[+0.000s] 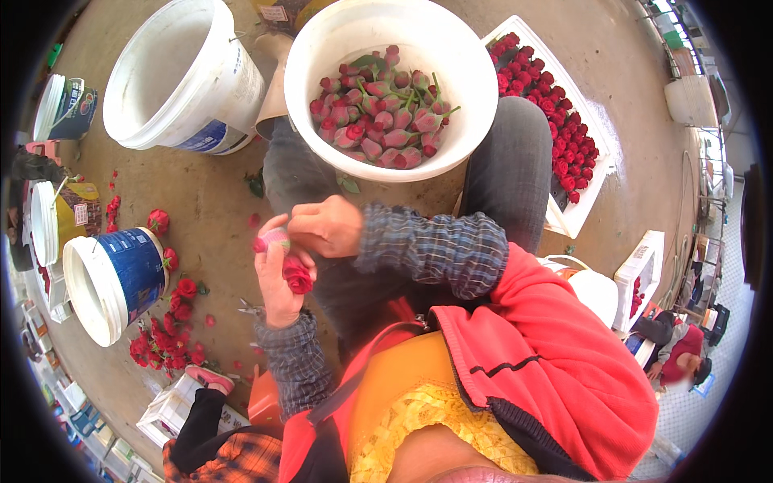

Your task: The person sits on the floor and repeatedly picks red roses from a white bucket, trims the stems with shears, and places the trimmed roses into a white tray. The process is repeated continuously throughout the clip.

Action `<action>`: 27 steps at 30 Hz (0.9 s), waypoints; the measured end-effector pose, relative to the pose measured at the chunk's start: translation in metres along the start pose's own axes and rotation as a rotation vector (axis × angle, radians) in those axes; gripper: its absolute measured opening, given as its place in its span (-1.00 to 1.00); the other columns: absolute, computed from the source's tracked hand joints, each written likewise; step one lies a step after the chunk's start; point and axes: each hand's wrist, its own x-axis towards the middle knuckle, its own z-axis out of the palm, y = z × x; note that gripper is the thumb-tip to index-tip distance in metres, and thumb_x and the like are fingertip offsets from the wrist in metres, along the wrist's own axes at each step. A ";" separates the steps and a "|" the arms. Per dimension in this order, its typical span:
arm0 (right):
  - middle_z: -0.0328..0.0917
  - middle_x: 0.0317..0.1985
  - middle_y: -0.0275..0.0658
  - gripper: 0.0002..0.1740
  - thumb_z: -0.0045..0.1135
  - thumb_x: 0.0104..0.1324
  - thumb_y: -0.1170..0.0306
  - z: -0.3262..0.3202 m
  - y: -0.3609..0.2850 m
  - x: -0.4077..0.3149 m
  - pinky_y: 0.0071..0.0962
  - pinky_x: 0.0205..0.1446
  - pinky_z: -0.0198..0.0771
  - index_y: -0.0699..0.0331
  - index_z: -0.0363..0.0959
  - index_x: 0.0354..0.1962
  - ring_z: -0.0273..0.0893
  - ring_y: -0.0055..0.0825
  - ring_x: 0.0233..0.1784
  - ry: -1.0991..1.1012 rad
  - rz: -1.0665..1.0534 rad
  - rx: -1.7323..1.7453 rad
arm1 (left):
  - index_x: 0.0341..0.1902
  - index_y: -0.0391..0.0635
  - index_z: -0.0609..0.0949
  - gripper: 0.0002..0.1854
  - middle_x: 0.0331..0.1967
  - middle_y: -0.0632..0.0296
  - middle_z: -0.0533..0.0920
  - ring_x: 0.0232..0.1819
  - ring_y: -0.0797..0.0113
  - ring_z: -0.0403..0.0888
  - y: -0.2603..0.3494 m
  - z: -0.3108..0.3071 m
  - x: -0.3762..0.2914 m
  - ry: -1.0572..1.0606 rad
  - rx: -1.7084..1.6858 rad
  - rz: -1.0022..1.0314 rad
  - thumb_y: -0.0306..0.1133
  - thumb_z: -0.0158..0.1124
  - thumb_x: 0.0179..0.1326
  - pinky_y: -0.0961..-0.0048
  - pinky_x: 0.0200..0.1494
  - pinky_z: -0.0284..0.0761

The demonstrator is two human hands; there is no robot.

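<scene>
My left hand (281, 271) holds a red rose head (298, 275) against its palm. Between its thumb and fingers is a rosebud in a pale mesh sleeve (276, 239), its red tip pointing left. My right hand (325, 228) meets it from the right, its fingers bent at the sleeve; what they pinch is hidden. Beyond both hands, between my knees, a white plastic bucket (386, 172) holds many rosebuds (380, 115) with short green stems. Off to the right, a white foam tray (558, 220) carries tightly packed red roses (543, 99).
An empty white bucket (175, 72) stands at the upper left, and a blue-and-white pail (136, 268) below it. Loose red roses (169, 338) lie on the floor near another person's pink shoe (209, 378). A co-worker (676, 353) sits far right.
</scene>
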 end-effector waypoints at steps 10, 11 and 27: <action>0.42 -0.41 -0.28 -0.84 0.13 0.08 0.37 0.019 0.030 -0.033 -0.28 -0.62 0.39 0.18 0.34 -0.39 0.51 -0.22 -0.55 -0.216 -0.104 -0.303 | 0.17 -0.14 0.39 -0.49 -0.55 0.15 0.58 -0.66 0.49 0.48 -0.021 -0.018 -0.023 -0.011 0.105 -0.075 -0.01 0.08 0.32 0.64 -0.61 0.41; 0.42 -0.41 -0.28 -0.83 0.13 0.06 0.38 0.016 0.031 -0.035 -0.27 -0.62 0.38 0.18 0.34 -0.39 0.52 -0.22 -0.55 -0.297 -0.037 -0.373 | 0.17 -0.14 0.39 -0.48 -0.54 0.14 0.59 -0.66 0.49 0.48 -0.022 -0.017 -0.023 -0.025 0.119 -0.089 -0.01 0.07 0.32 0.64 -0.61 0.41; 0.48 -0.24 -0.21 -0.67 0.20 0.12 0.22 -0.013 0.019 -0.036 -0.19 -0.33 0.42 0.14 0.37 -0.20 0.52 -0.11 -0.33 -0.295 0.280 -0.240 | 0.01 -0.08 0.41 -0.48 -0.48 0.11 0.62 -0.67 0.45 0.49 -0.043 -0.021 -0.022 0.062 0.087 -0.044 0.15 -0.12 0.36 0.61 -0.61 0.43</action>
